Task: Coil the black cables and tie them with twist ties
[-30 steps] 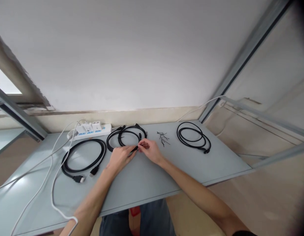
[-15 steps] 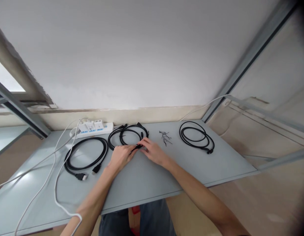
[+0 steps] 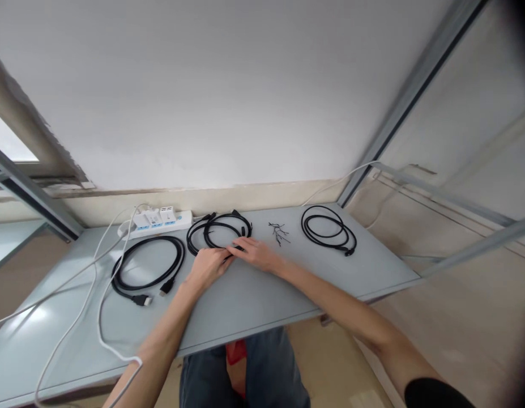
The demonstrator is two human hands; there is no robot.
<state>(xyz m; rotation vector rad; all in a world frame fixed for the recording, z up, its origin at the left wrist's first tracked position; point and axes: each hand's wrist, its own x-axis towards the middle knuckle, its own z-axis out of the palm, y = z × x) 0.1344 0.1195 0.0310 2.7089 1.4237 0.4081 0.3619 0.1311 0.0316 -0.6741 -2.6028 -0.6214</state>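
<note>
Both my hands meet at the near edge of the middle coiled black cable [image 3: 220,232] on the grey table [image 3: 254,300]. My left hand [image 3: 206,266] is curled, its fingertips pinching the cable's bundled strands. My right hand [image 3: 254,253] lies over the same spot from the right, fingers extended and pressed onto the cable. A small pile of black twist ties [image 3: 278,233] lies just right of my right hand.
A larger black coiled cable with plugs [image 3: 146,271] lies to the left, another black coil [image 3: 327,231] to the right. A white power strip with adapters [image 3: 158,220] sits at the back left. White cords [image 3: 92,294] trail across the left side and over my left forearm.
My right hand has flattened and lowered onto the cable, fingers now stretched leftwards. My left hand stays pinched at the same spot. The view has shifted slightly.
</note>
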